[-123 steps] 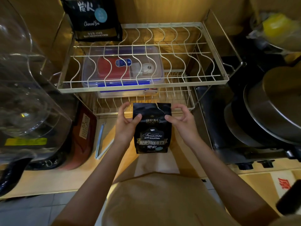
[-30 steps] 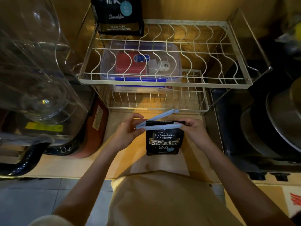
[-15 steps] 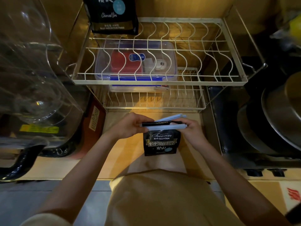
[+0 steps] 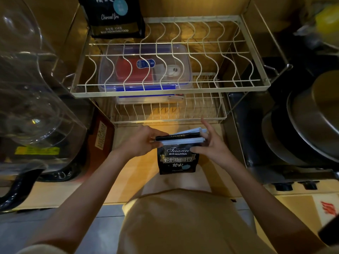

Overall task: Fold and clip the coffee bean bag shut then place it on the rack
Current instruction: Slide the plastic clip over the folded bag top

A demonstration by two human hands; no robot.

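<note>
A small black coffee bean bag [image 4: 177, 160] with gold lettering stands upright over the wooden counter, its top folded over. A pale blue bag clip [image 4: 183, 141] lies across the fold, its two arms still slightly apart at the right end. My left hand [image 4: 145, 142] pinches the clip's left end together with the bag's top. My right hand [image 4: 211, 145] holds the right end, thumb on the bag's front and fingers spread behind. The white two-tier wire rack [image 4: 170, 93] stands just beyond the bag.
A larger black coffee bag [image 4: 112, 17] stands at the upper tier's back left. A clear lidded box [image 4: 145, 68] with a red item sits on the lower tier. A clear glass jug [image 4: 33, 92] is at left, stacked metal pans [image 4: 308, 121] at right.
The bag's top has been folded down and the clip has been brought over the fold. Over the last second the clip's arms have closed closer together and my right fingers have spread.
</note>
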